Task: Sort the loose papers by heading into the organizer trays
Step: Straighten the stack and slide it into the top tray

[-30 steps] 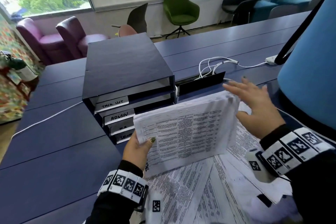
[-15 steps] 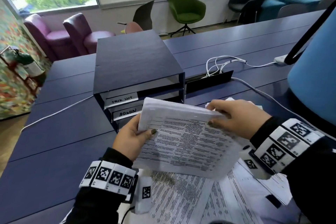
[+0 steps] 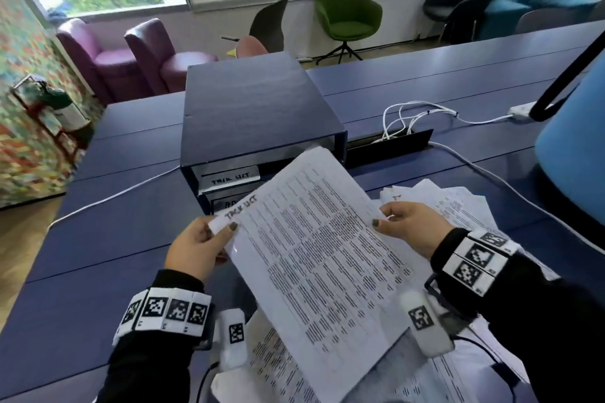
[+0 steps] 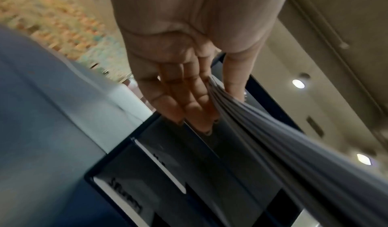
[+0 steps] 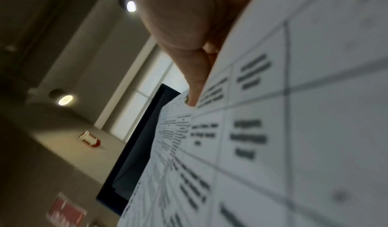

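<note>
I hold a stack of printed sheets (image 3: 314,255) headed "TASK LIST" in both hands, tilted, in front of the dark blue organizer (image 3: 252,114). My left hand (image 3: 199,247) pinches the top left corner, thumb on top, fingers underneath. My right hand (image 3: 412,226) pinches the right edge. In the left wrist view the sheets (image 4: 273,139) fan out past my fingers (image 4: 189,103), close to the organizer's trays (image 4: 189,172). The right wrist view shows my thumb (image 5: 195,81) on the printed table of the sheets (image 5: 293,131). The top tray label (image 3: 230,177) reads "TASK LIST"; lower labels are mostly covered.
More loose papers (image 3: 451,203) lie spread on the blue table (image 3: 98,255) under and right of my hands. A white cable bundle (image 3: 406,118) leads into a desk socket box (image 3: 389,145) behind. A blue lamp shade (image 3: 579,141) stands at the right.
The stack has turned from facing me flat to a diagonal tilt, its far corner now at the top tray. My right hand went from open beside it to pinching its right edge.
</note>
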Motion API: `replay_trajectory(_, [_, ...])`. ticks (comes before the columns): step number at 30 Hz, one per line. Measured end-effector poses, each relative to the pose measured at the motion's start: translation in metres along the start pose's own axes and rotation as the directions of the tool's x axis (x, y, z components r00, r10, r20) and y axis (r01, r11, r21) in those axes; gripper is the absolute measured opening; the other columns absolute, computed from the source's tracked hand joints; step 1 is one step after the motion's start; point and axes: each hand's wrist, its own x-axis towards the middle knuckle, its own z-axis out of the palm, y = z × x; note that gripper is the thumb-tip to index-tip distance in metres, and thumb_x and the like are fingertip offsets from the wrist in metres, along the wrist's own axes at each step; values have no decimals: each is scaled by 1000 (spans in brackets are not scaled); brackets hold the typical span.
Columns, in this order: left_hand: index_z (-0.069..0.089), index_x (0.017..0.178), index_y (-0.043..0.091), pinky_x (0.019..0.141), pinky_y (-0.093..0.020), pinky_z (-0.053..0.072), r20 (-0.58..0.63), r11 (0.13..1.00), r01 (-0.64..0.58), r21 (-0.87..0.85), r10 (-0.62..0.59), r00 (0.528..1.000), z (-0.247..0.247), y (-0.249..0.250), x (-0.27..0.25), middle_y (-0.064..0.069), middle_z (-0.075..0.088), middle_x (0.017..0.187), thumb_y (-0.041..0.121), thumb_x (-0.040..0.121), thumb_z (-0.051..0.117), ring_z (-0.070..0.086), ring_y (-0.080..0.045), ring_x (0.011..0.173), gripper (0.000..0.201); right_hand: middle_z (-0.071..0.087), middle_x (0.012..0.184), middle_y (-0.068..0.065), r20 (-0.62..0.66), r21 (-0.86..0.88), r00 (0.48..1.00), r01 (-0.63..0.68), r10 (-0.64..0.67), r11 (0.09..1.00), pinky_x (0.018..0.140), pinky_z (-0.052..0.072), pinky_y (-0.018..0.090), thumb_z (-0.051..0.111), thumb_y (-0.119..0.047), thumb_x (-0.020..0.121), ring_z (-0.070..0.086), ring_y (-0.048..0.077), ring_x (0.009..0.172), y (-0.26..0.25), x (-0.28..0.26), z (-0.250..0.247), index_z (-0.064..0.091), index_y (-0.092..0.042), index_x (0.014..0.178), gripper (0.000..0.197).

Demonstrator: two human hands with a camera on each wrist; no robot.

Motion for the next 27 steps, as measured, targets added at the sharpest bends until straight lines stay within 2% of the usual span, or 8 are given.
replay_trajectory(3, [46,122,15,49,-14,50,42,977,48,-207,-40,998,4,-2,-2,6,68,79,8,88,59,65,2,57,37,70,63,-7,17,129,998,-56,55,990,72,49,17,68,-14,84,64,9,65,-2,3,10,67,-19,69,16])
replay_trajectory(7, [50,129,18,76,-28,55,216,963,108,-248,-53,975,18,-3,-14,2,67,115,15,89,57,67,-11,96,41,72,86,12,6,294,990,-136,140,946,87,53,40,68,-14,83,66,28,84,-16,13,22,68,-11,79,5])
replay_trajectory(11, [49,121,31,77,-9,48,237,951,121,-286,-52,970,20,-4,-27,19,61,113,21,88,59,61,11,92,37,73,93,10,-33,347,990,-119,139,930,87,52,37,69,-21,83,67,25,88,-28,23,34,70,-14,84,7])
replay_trajectory(16, [59,118,18,81,-30,54,313,876,254,-410,-126,941,3,-14,-34,-1,70,110,42,63,79,67,-16,99,63,71,87,9,-35,423,983,-150,182,894,85,53,38,68,-22,84,67,26,82,-42,38,45,67,-13,88,11])
replay_trajectory(19, [62,116,12,75,-35,56,291,859,250,-447,-125,948,-3,-13,-35,-7,71,108,31,78,66,68,-26,97,43,71,100,15,-33,464,978,-169,207,870,91,51,49,72,-30,80,67,33,96,-52,39,50,69,-10,98,28])
replay_trajectory(22, [64,105,13,59,-26,56,199,885,188,-425,-112,974,0,-7,-23,-4,74,96,19,87,58,71,-19,81,20,69,102,7,19,472,981,-179,193,863,85,55,36,69,-30,83,66,23,93,-56,35,50,66,-8,105,31])
replay_trajectory(24, [65,97,15,67,-31,57,102,906,159,-392,-129,986,3,0,-9,1,73,91,14,92,53,70,-18,81,13,71,90,7,137,434,976,-215,172,875,65,56,25,65,-21,87,68,19,77,-57,28,46,65,-5,100,20])
replay_trajectory(27, [66,86,20,85,-37,53,7,940,114,-321,-118,993,8,11,9,2,71,91,25,90,58,67,-23,94,11,70,79,16,199,370,964,-238,174,898,56,59,37,63,-24,88,67,31,62,-55,19,39,63,3,100,29])
